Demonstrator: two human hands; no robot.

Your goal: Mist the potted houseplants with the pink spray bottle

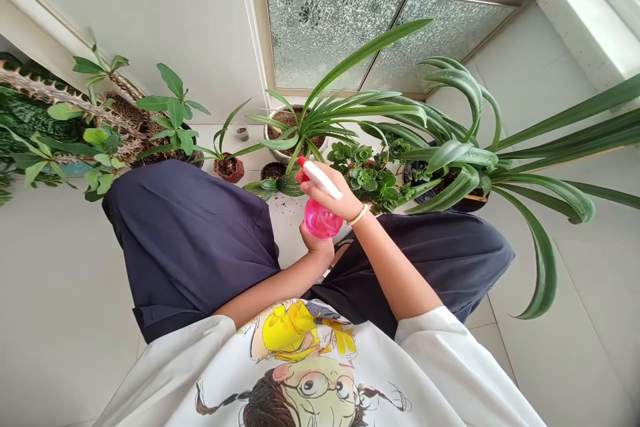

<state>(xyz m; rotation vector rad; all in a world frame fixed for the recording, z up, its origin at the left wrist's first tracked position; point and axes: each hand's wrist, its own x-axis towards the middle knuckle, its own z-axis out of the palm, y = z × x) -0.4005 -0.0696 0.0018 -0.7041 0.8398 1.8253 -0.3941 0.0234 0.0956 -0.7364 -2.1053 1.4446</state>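
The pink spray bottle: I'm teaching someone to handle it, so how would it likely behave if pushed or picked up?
The pink spray bottle looks glossy, so it may feel slippery. Its see-through body suggests plastic, probably stiff enough to keep its shape. With the white spray head above that rounded body, it might tip if pushed.

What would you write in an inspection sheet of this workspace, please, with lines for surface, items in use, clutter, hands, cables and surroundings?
Surface: pale tiled floor.
Items in use: spray bottle with a pink body and a red and white head; several potted plants stand beyond it, spread from side to side.
Clutter: dark soil crumbs on the floor near the plants.
Right hand: grips the bottle's head.
Left hand: at the bottle's lower part; its grip is mostly hidden.
Cables: nothing seen.
Surroundings: patterned glass panels behind the plants.
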